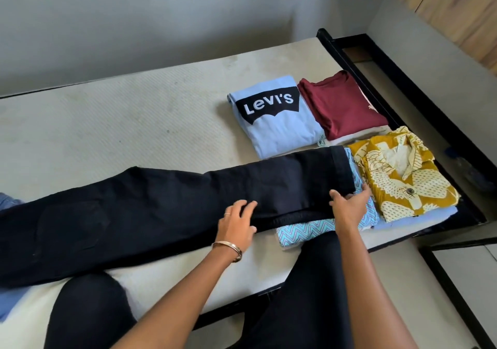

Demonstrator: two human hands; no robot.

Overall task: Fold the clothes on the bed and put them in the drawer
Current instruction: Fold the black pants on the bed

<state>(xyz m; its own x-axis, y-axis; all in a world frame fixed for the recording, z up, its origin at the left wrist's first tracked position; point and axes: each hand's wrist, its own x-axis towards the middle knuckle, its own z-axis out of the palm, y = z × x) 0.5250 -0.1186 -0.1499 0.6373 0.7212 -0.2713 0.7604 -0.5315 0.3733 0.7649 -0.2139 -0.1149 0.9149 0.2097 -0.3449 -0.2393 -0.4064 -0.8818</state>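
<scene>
Dark navy trousers (150, 209) lie stretched across the bed (107, 123) from left to right. Their leg end overlaps a folded blue zigzag-patterned garment (304, 231). My left hand (238, 221) rests on the trousers' near edge with fingers spread. My right hand (349, 203) grips the near corner of the leg hem, thumb on top, fingers beneath. Folded clothes sit at the right end of the bed: a light blue Levi's shirt (277, 123), a maroon shirt (341, 104) and a yellow printed shirt (403, 176).
A black bed frame (398, 90) runs along the bed's right end, with floor beyond it. A blue cloth (9, 300) lies at the left edge under the trousers. My knees in dark trousers (88, 313) are at the bed's near edge. A wall stands behind the bed.
</scene>
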